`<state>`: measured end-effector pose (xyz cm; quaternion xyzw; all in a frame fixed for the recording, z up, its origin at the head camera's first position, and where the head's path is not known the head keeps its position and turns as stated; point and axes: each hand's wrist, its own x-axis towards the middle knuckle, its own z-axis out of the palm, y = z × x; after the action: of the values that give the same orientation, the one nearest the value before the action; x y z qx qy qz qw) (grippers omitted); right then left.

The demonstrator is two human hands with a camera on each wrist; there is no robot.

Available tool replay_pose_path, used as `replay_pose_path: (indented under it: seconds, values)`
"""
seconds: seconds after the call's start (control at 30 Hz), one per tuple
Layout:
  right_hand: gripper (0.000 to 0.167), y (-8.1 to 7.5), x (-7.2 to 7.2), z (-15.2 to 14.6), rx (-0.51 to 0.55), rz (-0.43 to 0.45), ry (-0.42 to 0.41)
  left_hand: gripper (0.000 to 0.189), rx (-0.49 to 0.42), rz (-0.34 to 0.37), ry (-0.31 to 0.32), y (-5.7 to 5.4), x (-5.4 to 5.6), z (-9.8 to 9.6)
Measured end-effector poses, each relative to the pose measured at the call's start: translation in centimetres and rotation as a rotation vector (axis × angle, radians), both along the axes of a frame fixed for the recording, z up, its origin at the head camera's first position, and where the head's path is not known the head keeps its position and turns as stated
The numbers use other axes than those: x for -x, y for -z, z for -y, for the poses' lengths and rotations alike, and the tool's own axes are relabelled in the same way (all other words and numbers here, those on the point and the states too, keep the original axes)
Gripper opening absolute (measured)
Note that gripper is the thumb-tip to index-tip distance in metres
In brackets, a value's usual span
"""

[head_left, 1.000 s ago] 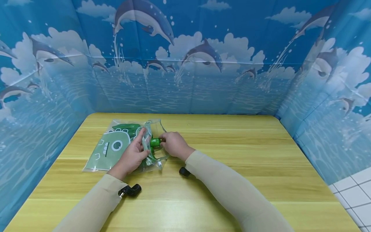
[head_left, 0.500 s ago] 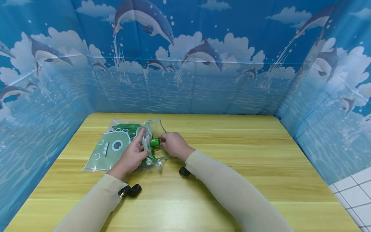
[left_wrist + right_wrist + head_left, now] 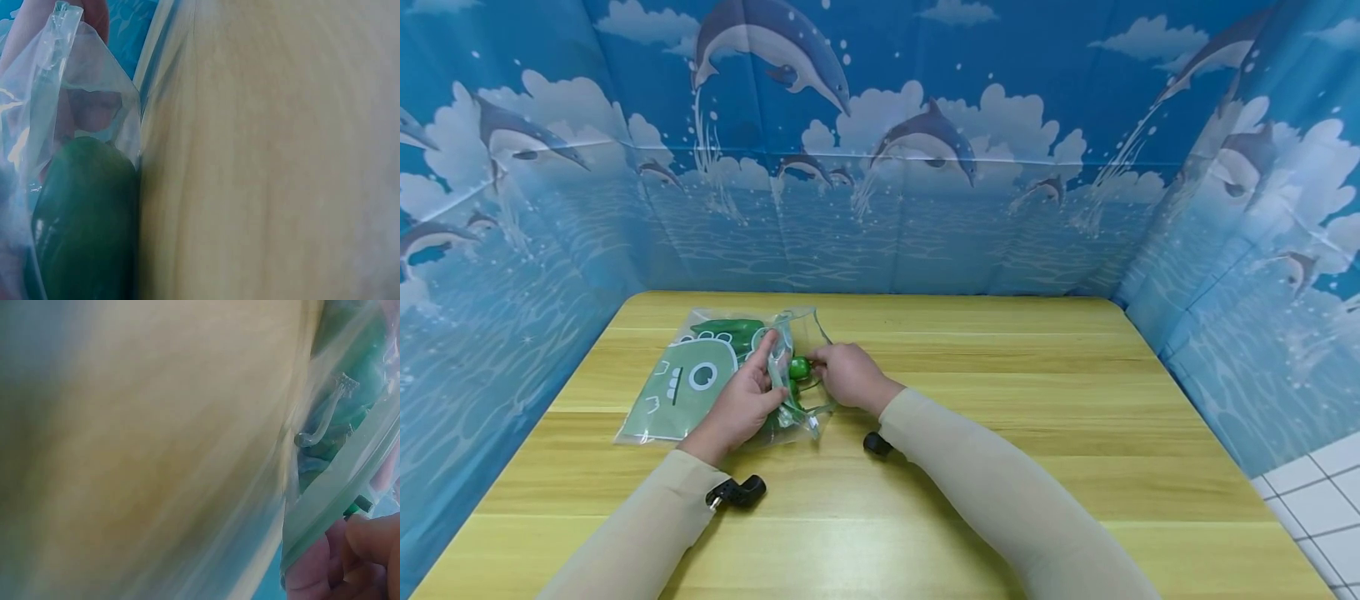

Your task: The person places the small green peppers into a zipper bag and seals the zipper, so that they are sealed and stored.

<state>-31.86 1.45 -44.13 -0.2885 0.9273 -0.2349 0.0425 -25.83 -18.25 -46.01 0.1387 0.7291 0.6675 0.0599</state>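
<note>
A clear plastic zip bag point(image 3: 651, 427) with a green one-eyed monster print lies on the left of the table, its mouth facing right. My left hand point(image 3: 741, 404) grips the bag at its mouth, index finger and thumb spread along the edge. Long green peppers point(image 3: 730, 328) show through the plastic; a large green one point(image 3: 87, 219) fills the near part of the left wrist view. At the bag's mouth, my right hand point(image 3: 852, 377) pinches a shiny green pepper point(image 3: 800, 367). A short dark green stem point(image 3: 362, 503) pokes out by its fingertips in the right wrist view.
The wooden table point(image 3: 1000, 467) stretches to the right of the bag. A blue dolphin-print curtain point(image 3: 880, 233) hangs along the back and both sides. Black camera mounts point(image 3: 737, 493) sit at the wrists, and white floor tiles point(image 3: 1318, 492) show at lower right.
The green pepper in my right hand has turned and shifted slightly left at the bag's mouth. My left hand and the bag have stayed nearly still.
</note>
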Motion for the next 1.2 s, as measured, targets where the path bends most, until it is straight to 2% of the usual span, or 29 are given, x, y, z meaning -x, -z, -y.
replay_pose_path:
  seconds: [0.37,0.57,0.77,1.2]
  values:
    - [0.036,-0.12,-0.1,-0.09,-0.02,0.011,-0.02,0.097,0.004,0.003,-0.005,-0.02,0.02,-0.1]
    - [0.04,-0.22,-0.09,-0.08,-0.035,0.051,-0.019,0.097,0.002,0.002,-0.001,-0.11,0.0,-0.06]
    - [0.047,-0.27,-0.19,-0.06,-0.064,0.09,-0.025,0.097,0.009,0.001,0.002,-0.14,-0.03,-0.02]
    - [0.065,-0.5,-0.64,-0.05,-0.111,0.138,-0.091,0.095,0.027,-0.011,0.014,-0.03,-0.14,-0.01]
